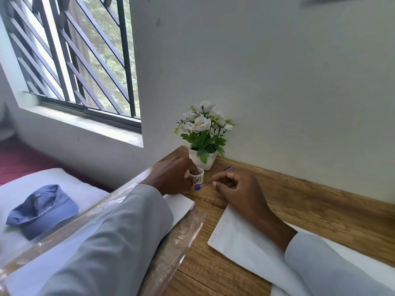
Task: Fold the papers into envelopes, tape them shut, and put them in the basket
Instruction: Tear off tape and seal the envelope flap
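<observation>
Head view shows the left hand [171,176] curled around a tape roll [197,175] at centre frame, while the right hand [237,189] pinches a pen [205,184]. Folded paper [239,236] lies lower right under the wrist (no basket visible). Tape could tear crooked.

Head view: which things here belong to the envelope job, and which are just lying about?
Job: tape roll held by left hand; folded paper under right hand; paper stack.
Lying about: pen, flower pot, blue cap.
</observation>
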Tool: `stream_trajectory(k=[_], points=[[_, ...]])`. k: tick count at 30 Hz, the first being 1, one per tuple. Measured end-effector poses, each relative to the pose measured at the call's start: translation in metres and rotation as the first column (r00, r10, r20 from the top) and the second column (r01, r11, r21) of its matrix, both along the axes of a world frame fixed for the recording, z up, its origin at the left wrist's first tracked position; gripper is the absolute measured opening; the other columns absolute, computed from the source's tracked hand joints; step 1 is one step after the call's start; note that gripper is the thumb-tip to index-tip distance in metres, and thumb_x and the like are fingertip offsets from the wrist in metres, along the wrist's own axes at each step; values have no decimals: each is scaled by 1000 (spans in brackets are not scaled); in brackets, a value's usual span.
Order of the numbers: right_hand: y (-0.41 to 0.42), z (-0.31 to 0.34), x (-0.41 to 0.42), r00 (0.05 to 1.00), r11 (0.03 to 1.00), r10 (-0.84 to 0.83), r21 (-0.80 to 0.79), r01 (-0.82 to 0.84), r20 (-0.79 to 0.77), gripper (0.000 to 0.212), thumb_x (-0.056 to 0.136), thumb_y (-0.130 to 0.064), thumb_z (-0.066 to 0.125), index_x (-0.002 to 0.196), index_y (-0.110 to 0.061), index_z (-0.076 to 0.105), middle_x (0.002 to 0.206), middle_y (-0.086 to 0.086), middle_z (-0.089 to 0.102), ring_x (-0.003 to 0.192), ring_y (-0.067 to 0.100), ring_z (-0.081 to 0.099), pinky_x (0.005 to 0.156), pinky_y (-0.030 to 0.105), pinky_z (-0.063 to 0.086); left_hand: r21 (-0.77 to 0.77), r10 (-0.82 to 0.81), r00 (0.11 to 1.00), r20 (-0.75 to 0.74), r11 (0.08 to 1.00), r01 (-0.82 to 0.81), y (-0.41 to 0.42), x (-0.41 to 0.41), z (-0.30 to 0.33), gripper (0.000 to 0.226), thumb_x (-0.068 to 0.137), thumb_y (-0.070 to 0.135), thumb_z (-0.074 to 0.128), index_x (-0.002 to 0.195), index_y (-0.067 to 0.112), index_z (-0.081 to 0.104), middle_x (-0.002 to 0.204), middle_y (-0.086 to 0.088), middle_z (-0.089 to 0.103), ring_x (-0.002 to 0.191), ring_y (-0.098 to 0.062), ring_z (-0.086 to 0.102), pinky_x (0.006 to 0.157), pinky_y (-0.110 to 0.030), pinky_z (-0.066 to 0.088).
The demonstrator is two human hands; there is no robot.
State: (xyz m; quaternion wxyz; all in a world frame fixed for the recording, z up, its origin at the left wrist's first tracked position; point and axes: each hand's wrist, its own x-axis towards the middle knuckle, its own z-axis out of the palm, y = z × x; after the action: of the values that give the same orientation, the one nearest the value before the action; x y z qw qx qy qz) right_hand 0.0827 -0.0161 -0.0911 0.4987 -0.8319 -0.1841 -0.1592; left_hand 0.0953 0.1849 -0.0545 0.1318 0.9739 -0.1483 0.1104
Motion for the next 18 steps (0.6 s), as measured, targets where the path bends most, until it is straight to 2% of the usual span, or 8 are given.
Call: stream_trajectory(k=[5, 7, 10, 14, 18], points=[[0, 1, -4, 990, 998, -14, -56, 22, 141, 21, 82, -10, 75, 101, -18, 78, 88, -11, 75, 75, 1, 69, 67, 10, 51, -8, -52, 997, 59, 999, 53, -5, -7, 8, 33, 80, 27, 68, 112, 29, 70, 112, 4, 67, 89, -17, 58, 68, -31, 53], [1, 1, -5, 982, 997, 2, -73, 12, 190, 25, 82, -9, 74, 106, -17, 78, 97, -10, 75, 81, 1, 68, 69, 7, 49, -15, -89, 993, 81, 996, 90, -7, -9, 10, 29, 81, 29, 68, 109, 30, 72, 109, 7, 68, 85, -12, 56, 65, -27, 50], [1, 0, -5, 977, 997, 30, -76, -14, 213, 28, 83, -7, 73, 109, -16, 77, 104, -5, 75, 87, 5, 68, 72, 12, 52, -32, -142, 987, 77, 989, 145, -12, -13, 12, 27, 82, 28, 70, 108, 27, 72, 110, 9, 69, 85, -11, 57, 66, -25, 51], [-1, 0, -4, 977, 999, 36, -22, -32, 212, 25, 81, -2, 73, 102, -15, 79, 98, -4, 75, 86, 8, 70, 71, 16, 54, -73, -166, 983, 78, 982, 172, -15, -15, 13, 26, 81, 29, 72, 107, 25, 72, 109, 8, 69, 86, -13, 57, 69, -30, 53], [-1, 1, -5, 974, 999, 46, -5, -46, 222, 21, 81, -5, 75, 100, -14, 79, 97, -3, 76, 85, 9, 70, 71, 21, 56, -100, -176, 982, 76, 978, 183, -15, -17, 13, 27, 80, 30, 73, 106, 23, 72, 110, 6, 69, 90, -16, 58, 73, -34, 55]])
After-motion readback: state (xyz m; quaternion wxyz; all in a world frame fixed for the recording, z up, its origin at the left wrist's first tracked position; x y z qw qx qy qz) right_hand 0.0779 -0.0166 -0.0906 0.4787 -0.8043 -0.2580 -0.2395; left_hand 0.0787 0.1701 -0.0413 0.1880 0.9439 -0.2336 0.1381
